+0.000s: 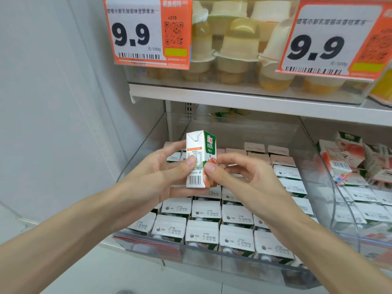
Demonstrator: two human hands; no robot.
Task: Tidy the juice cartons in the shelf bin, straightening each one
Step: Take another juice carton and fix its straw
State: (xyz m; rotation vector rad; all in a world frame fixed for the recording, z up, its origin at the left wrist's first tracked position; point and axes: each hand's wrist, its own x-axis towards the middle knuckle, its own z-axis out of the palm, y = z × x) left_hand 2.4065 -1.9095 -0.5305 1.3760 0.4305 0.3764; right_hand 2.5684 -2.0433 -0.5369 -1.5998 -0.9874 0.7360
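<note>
A small white and green juice carton [200, 153] stands upright in the air above a clear plastic shelf bin [212, 254]. My left hand [161, 172] grips its left side, thumb across the label. My right hand [231, 172] pinches its lower right edge with thumb and fingers. Below, several rows of matching cartons [203, 230] stand packed in the bin with their white tops and date stamps showing. The rows at the front look even.
A second clear bin [350, 166] to the right holds cartons lying jumbled. The shelf above [233, 100] carries a bin of jelly cups and two orange 9.9 price tags [146, 30]. A pale wall [53, 102] closes the left side.
</note>
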